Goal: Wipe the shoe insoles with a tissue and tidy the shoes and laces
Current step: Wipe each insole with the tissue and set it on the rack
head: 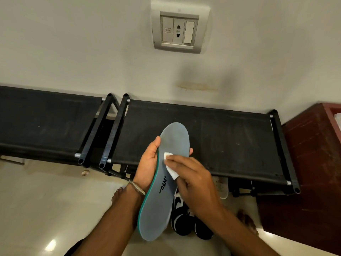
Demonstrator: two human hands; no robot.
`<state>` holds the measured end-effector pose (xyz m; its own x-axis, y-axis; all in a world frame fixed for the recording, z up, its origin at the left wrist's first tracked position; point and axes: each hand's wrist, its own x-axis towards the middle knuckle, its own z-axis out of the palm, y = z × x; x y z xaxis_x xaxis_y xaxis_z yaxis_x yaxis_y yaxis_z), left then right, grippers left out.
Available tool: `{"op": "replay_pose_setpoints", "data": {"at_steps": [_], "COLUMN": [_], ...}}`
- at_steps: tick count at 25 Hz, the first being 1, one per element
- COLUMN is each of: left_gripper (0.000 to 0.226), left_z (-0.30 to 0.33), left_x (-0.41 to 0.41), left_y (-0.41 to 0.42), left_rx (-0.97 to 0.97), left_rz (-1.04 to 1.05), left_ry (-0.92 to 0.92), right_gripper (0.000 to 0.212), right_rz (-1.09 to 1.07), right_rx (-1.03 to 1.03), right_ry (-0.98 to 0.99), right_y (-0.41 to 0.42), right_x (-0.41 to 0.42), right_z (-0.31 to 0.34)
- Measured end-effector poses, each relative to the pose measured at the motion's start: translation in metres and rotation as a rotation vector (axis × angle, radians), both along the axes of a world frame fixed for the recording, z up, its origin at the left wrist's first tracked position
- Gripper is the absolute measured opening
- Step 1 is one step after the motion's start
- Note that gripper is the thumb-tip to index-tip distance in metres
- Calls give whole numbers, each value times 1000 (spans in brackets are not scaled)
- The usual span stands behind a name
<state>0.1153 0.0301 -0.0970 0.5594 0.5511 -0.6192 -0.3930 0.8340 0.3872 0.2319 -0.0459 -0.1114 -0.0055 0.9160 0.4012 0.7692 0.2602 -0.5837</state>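
Wiping step under way at frame centre: left hand (pixel 148 163) grips the insole (pixel 162 191), right hand (pixel 191 180) presses a tissue (pixel 170 168) on it. Next: wipe toward the heel.

Grey insole (pixel 162 198) w/ green edge, held upright-ish; white tissue (pixel 170 168) pressed mid-insole. Black-white shoes (pixel 184 220) on floor (pixel 46 209) below.
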Motion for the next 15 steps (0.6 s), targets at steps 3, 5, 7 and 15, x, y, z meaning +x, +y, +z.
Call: {"op": "replay_pose_setpoints", "data": {"at_steps": [3,5,7,15], "left_gripper": [54,52,49,51], "left_z": [4,5,5,7], "left_x": [5,11,14,13], "left_y": [-4,-7,-9,-9], "left_rx": [24,32,14,-93], "left_rz": [35,32,-7,-12], "left_ry": [-54,-60,-35,-57], "right_gripper": [45,39,37,43], "right_rz": [-101,-156,-238,-168], "right_rx": [-28,-24,-44,-34], "right_ry": [71,61,92,83], "right_y": [7,11,12,14], "right_x": [14,23,26,35], "right_z": [-4,-6,-5,-1]}}
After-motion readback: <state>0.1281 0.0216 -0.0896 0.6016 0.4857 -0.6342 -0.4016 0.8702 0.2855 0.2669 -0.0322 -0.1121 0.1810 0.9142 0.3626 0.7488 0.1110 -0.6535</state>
